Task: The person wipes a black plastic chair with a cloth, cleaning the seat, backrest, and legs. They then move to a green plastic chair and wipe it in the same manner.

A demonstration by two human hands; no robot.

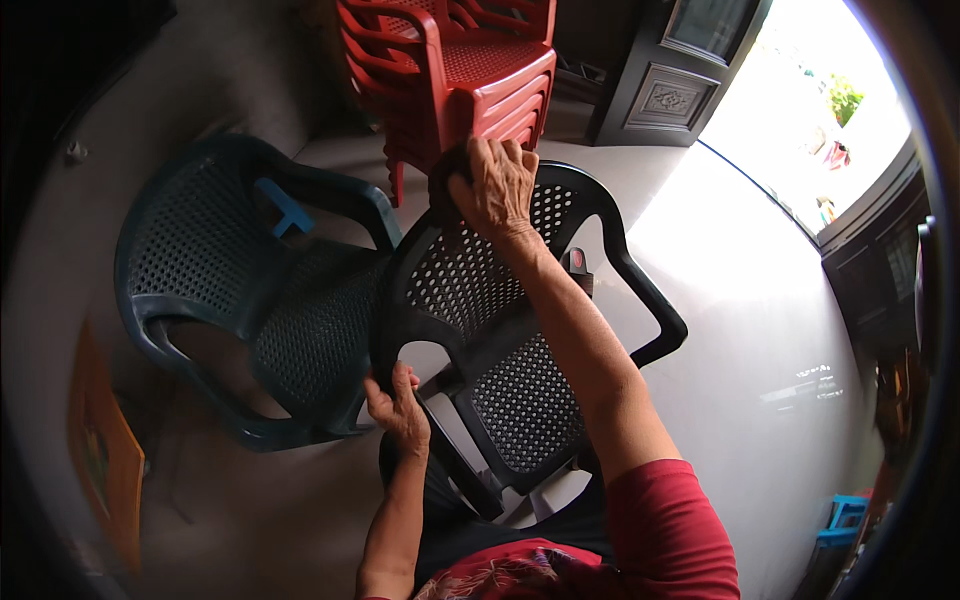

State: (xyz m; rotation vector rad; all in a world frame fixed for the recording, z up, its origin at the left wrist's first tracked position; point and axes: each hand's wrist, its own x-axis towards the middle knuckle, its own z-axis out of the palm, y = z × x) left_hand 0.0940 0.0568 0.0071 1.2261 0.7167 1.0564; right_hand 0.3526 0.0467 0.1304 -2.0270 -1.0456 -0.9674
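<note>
A black plastic armchair [530, 400] with a perforated back and seat stands right in front of me, against my lap. My left hand [400, 405] grips the edge of its frame on the left, where the armrest meets the back, thumb uppermost. Over the top edge of the backrest, my right hand [497, 190] is closed on a dark, bunched cloth [450, 190] pressed to the plastic. The palm and part of the cloth are hidden. Close by on the left is a dark green plastic armchair [195, 245] of similar shape.
A stack of red plastic armchairs [500, 75] rises at the far side. A blue T-shaped piece [285, 208] shows beside the green chair's armrest. A carved dark door [670, 95] stands by a bright doorway. An orange-edged board [105, 450] is at left, a small blue stool [845, 518] at lower right.
</note>
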